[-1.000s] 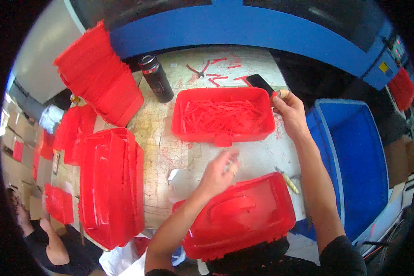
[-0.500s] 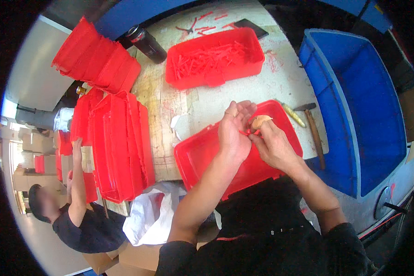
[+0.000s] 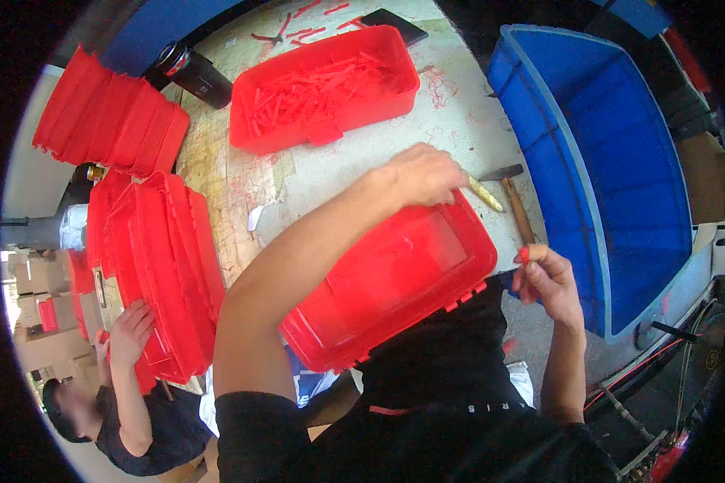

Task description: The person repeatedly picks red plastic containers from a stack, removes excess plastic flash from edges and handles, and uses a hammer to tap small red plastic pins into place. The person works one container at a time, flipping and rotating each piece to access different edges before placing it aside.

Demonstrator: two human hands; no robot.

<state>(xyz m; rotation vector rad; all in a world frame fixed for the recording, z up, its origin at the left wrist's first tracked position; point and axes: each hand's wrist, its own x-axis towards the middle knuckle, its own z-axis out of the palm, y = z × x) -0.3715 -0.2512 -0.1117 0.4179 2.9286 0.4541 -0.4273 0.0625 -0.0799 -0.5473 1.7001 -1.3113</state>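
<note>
1. Closest to the person's black shirt, a wide, shallow, glossy red plastic shell (image 3: 379, 278) lies slantwise at the near edge of the pale, scuffed worktable (image 3: 217, 157).
2. The right hand (image 3: 549, 282) hangs just beyond the shell's right end, fingers curled, one fingertip covered in beige; a small red bit (image 3: 525, 255) shows there, and I can't tell whether it is pinched.
3. The left hand (image 3: 431, 173) reaches across to the shell's far edge, fingers bent downward; its tips are hidden from me, so I can't say whether they grip.
4. Just beside that hand lies a slim tool with a yellowish handle (image 3: 486, 195), then a wooden-handled hammer (image 3: 521, 211).
5. Off to the right stands a deep blue plastic tub (image 3: 644, 177).
6. To the left, more red shells (image 3: 165, 274) stand packed on edge, a co-worker (image 3: 157, 427) beside them.
7. Farther back, an open red plastic box (image 3: 274, 145) holds loose red strips (image 3: 318, 88).
8. Left of it leans a black bottle (image 3: 205, 80); behind it lie red-handled pliers (image 3: 278, 32).
</note>
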